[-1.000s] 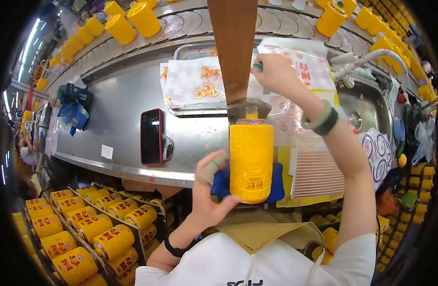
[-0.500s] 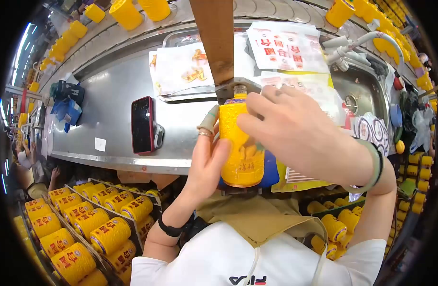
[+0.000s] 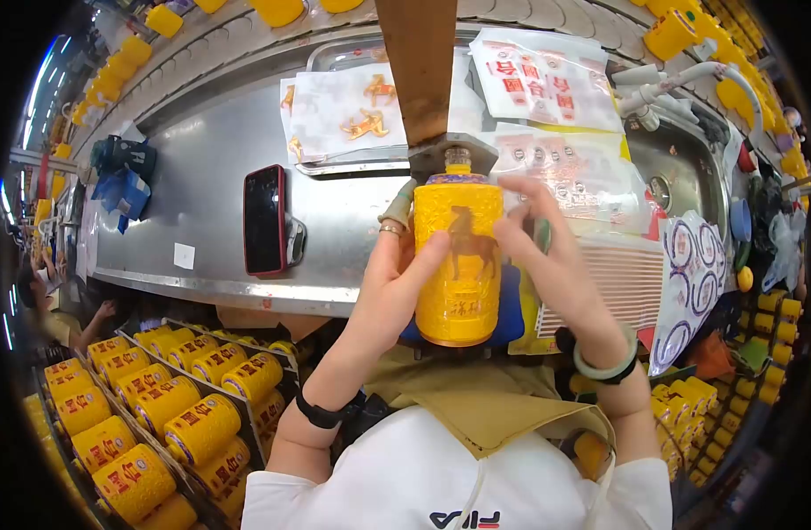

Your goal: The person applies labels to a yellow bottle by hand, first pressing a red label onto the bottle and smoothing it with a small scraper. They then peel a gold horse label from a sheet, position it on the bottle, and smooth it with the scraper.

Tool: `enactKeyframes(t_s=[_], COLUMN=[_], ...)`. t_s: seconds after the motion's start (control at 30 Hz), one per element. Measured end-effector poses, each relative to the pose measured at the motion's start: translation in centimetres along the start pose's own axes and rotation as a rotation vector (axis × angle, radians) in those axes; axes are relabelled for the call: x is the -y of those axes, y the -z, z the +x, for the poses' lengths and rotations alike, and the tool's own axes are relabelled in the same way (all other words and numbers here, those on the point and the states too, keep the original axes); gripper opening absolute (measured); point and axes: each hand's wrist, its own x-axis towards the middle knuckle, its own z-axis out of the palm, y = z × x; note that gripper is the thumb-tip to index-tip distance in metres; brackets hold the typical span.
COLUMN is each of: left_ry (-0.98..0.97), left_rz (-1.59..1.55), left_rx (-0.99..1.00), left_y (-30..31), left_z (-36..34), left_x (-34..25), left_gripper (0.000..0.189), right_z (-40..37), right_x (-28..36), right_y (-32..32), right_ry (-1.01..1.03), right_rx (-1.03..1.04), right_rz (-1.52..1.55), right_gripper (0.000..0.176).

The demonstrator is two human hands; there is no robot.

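An upright yellow bottle with a textured surface and an uncapped clear neck stands in front of me. A brown-gold horse decal lies on its front, with small characters below. My left hand grips its left side, thumb on the front, the other fingers partly hidden; one finger wears a pale sleeve and another a ring. My right hand curls against the right side, thumb at the edge beside the horse. Behind the neck is a metal plate at the foot of a brown post.
Horse decal sheets lie on a tray at the back; red-lettered sheets lie to its right. A phone rests on the metal bench. The sink and faucet stand right. Crated yellow bottles fill the lower left.
My right hand has moved off the bottle's front to its right side, uncovering the horse decal. My left thumb now lies on the front. The view has shifted slightly.
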Motion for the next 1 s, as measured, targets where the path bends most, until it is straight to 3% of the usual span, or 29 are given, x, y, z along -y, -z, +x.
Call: enactKeyframes(t_s=[0.03, 0.13, 0.73, 1.0], left_ry=[0.004, 0.025, 0.072, 0.066], left_rz=[-0.003, 0.048, -0.100, -0.125], left_rx=[-0.005, 0.008, 0.001, -0.006], left_y=[0.1, 0.3, 1.0, 1.2], left_z=[-0.1, -0.5, -0.7, -0.5], left_x=[0.1, 0.0, 0.5, 1.0], left_gripper=[0.060, 0.067, 0.070, 0.062], right_z=[-0.5, -1.2, -1.3, -1.3], right_x=[-0.8, -2.2, -2.1, -2.6], right_y=[-0.4, -1.7, -2.1, -2.0], right_ry=[-0.144, -0.139, -0.142, -0.169], right_rx=[-0.001, -0.005, -0.008, -0.037], right_rz=[0.274, 0.327, 0.372, 0.408], right_gripper=[0.051, 0.057, 0.063, 0.061])
